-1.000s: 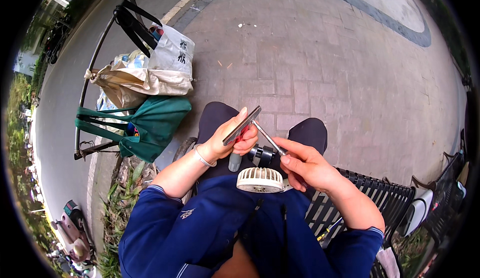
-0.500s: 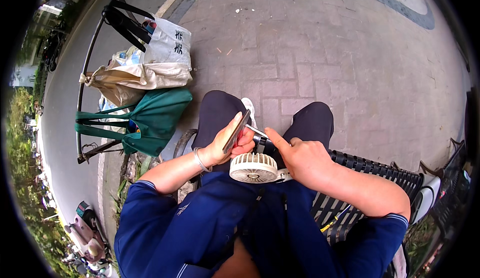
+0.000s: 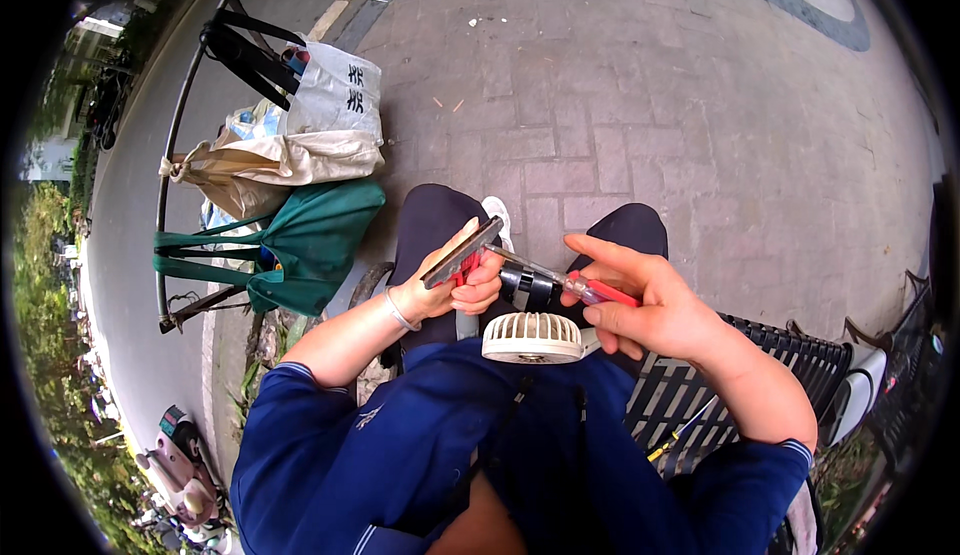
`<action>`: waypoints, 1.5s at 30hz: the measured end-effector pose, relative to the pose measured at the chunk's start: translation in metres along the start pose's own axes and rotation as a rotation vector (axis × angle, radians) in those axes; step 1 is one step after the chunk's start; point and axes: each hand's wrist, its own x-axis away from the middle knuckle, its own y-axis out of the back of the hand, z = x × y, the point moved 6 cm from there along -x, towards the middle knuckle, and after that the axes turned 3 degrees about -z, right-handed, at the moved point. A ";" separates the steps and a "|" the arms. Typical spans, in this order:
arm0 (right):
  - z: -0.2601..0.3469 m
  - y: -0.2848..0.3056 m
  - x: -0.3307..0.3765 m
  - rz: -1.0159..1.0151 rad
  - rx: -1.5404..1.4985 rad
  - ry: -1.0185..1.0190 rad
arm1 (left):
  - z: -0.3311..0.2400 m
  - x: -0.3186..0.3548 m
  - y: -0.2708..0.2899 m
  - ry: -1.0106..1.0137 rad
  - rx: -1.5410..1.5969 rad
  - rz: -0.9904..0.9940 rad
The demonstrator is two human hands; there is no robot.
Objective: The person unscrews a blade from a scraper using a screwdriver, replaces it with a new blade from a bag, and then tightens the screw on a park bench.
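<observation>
My left hand [image 3: 428, 293], with a bracelet on its wrist, grips a flat, dark, bar-like piece with red parts [image 3: 462, 254]; its exact kind cannot be made out. A screwdriver with a clear red handle [image 3: 606, 292] rests between the thumb and fingers of my right hand [image 3: 655, 305], the index finger stretched out. Its metal shaft points left, and the tip meets or lies close to the dark piece. Just below the hands, at my lap, sits a cream round fan [image 3: 532, 339]. Behind it a black cylindrical object [image 3: 530, 285] shows between my legs.
A green bag [image 3: 318, 245], a beige cloth bag [image 3: 300, 158] and a white bag [image 3: 340, 90] hang on a metal frame at left. The slatted black bench [image 3: 780, 365] extends right, with a yellow-handled tool [image 3: 668, 442] on it. Brick paving [image 3: 640, 115] lies ahead.
My right hand has loosened and shifted right, its fingers lifting so the red handle shows. The dark piece has tilted lower on its left end. The fan has moved slightly right.
</observation>
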 end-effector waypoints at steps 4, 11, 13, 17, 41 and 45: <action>-0.013 0.001 -0.006 0.067 -0.086 -0.203 | 0.005 0.003 -0.006 0.101 -0.067 0.009; -0.008 -0.010 -0.003 0.106 0.363 0.173 | 0.012 0.008 -0.013 0.263 -0.146 -0.131; -0.004 -0.011 -0.001 0.099 0.457 0.243 | 0.014 0.010 -0.011 0.251 -0.192 -0.176; -0.001 -0.011 0.002 0.063 0.816 0.411 | 0.015 0.009 -0.012 0.272 -0.200 -0.228; -0.153 0.108 0.215 -1.293 -0.354 0.224 | 0.034 -0.169 -0.062 0.150 -1.188 0.213; -0.198 0.081 0.244 -1.387 -0.405 0.134 | 0.098 -0.252 -0.126 0.072 -1.780 0.415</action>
